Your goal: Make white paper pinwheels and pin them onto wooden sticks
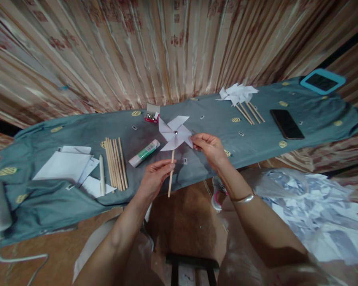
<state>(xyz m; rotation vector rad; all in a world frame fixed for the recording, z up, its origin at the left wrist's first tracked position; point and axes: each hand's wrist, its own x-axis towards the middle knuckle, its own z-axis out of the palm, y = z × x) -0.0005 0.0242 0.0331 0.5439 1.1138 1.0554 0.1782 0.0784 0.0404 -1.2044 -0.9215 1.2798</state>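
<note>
A white paper pinwheel (179,137) on a thin wooden stick (170,183) is held up over the front part of the table, a shiny pin at its centre. My left hand (156,176) pinches the stick below the blades. With thumb and fingertips, my right hand (208,146) grips the tip of the pinwheel's right blade. Left of the pinwheel lies a green and white glue stick (144,153). Behind it stands an open little red box (152,116) of metal pins. Several bare wooden sticks (115,163) lie side by side farther left.
White paper sheets (64,167) and a white pen-like tool (102,174) lie on the left. Finished pinwheels (238,95) are piled at the back right, near a black phone (286,124) and a blue-framed device (322,81). A plastic bag of paper scraps (313,210) sits below right.
</note>
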